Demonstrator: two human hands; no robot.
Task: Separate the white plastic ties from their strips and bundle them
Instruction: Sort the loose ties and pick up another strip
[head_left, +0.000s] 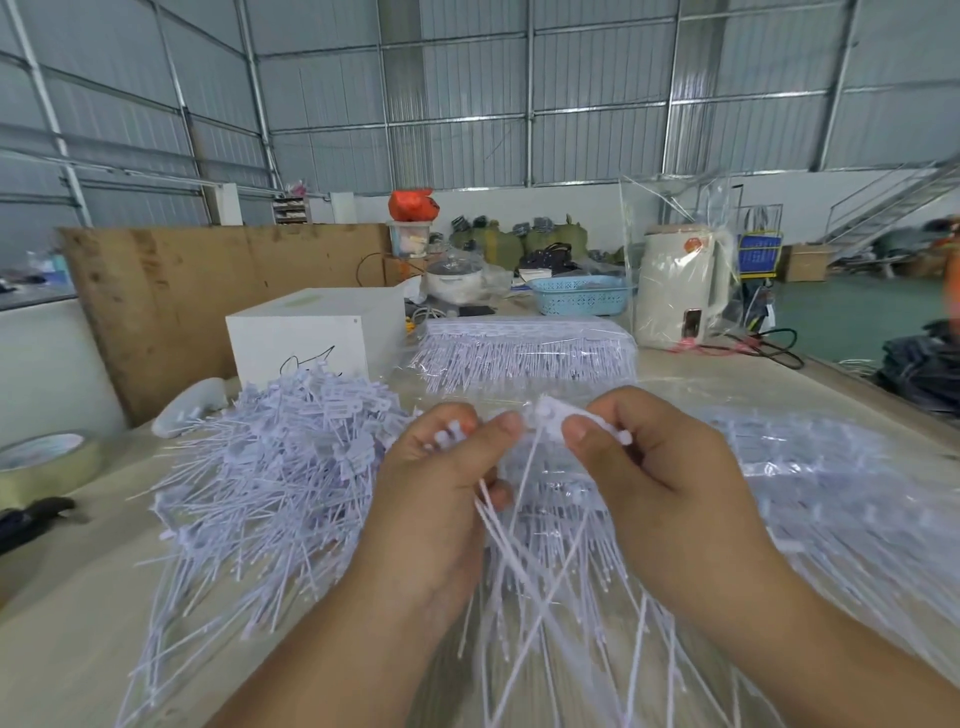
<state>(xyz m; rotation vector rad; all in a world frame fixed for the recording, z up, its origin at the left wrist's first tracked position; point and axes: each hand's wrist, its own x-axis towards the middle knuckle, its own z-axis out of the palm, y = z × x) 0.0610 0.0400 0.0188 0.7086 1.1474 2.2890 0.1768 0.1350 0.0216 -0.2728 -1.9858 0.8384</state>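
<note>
While no label reads clearly, both hands, left (441, 483) and right (660, 467), pinch white ties (545, 519).

Two hands, left hand (441, 488) and right hand (660, 467). Loose white ties (270, 467) left of them: too many to count. One white box (311, 332), one tape roll (41, 462), one blue basket (579, 296) beyond.

Both bare forearms rise from the bottom edge toward mid-frame, the hands close together, backs facing the camera. The left hand (441, 483) has its fingers curled in a grip, thumb pressed forward. The right hand (660, 467) pinches with thumb and curled fingers.
</note>
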